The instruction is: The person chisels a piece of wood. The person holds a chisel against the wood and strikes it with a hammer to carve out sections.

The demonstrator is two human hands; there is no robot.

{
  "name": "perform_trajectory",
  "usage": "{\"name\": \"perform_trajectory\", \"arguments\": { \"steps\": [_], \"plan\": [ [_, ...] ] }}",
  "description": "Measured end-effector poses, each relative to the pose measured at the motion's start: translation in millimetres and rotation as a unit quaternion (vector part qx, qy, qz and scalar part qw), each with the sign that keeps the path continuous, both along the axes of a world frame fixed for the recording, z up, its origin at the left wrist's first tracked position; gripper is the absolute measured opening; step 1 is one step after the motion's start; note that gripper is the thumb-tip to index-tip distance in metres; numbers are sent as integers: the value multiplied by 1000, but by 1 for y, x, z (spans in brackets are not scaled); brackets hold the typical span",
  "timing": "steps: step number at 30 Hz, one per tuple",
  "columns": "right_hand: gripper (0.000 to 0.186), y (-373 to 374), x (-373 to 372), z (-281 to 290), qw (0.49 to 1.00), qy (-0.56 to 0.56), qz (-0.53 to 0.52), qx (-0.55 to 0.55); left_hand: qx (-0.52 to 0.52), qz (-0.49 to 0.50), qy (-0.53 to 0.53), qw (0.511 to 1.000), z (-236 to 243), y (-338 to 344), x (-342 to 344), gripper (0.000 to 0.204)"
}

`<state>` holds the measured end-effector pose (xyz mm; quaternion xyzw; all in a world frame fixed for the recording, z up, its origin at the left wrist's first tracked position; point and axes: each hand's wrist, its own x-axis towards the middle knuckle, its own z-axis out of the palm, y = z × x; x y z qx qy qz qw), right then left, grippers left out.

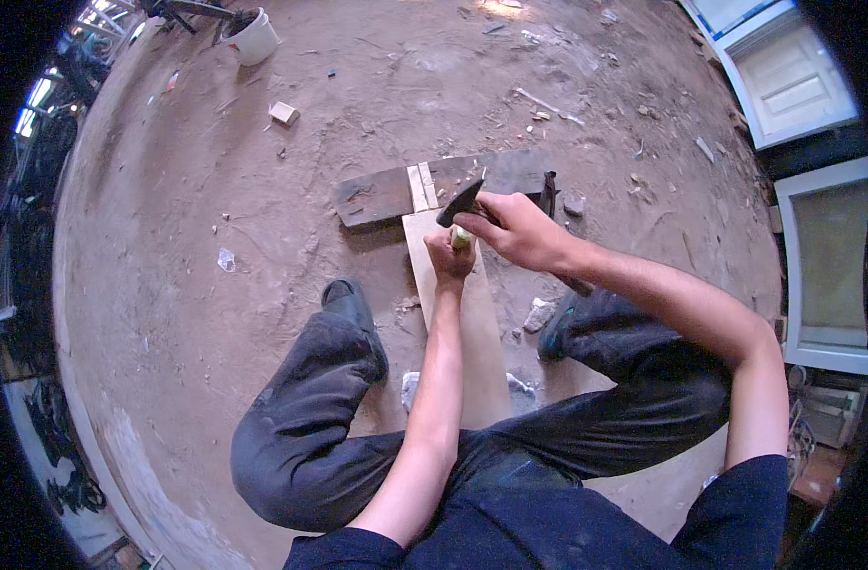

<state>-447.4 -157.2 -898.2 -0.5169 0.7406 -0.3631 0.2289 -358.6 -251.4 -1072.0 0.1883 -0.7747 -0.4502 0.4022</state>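
Observation:
My left hand (450, 255) is closed round an upright chisel (462, 236). Its pale handle end shows above my fist, while the blade is hidden. My right hand (527, 233) grips a hammer (460, 202) by its handle, close to the dark head, which is beside the chisel's handle end. Beneath both hands lies a long pale wooden board (472, 351), running from between my legs. Its far end, with cut lines showing, rests across a dark wooden plank (377, 198) on the ground.
A dark metal tool (549, 193) stands at the plank's right end. Wood chips and stones lie on the dirt floor (206, 275). Farther off are a small wood block (284, 113) and a white bucket (251, 38). White-framed panels (833, 256) line the right side.

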Motion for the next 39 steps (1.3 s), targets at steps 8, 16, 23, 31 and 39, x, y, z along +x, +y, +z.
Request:
{"name": "perform_trajectory", "arguments": {
  "steps": [8,16,23,31,39],
  "plan": [
    [14,-4,-8,62,969,-178,-48,167,43,40,41,997,5,-9,1,21],
    [24,-17,8,104,993,-49,5,-105,197,49,52,978,6,-21,6,27],
    [31,-5,-4,24,987,-83,-17,135,118,57,67,989,6,-11,-2,24],
    [24,-12,2,61,995,-74,-58,-15,347,53,115,929,-5,-33,5,10],
    [31,2,1,64,992,22,1,125,504,34,222,834,-12,-56,20,22]
  ]
}}
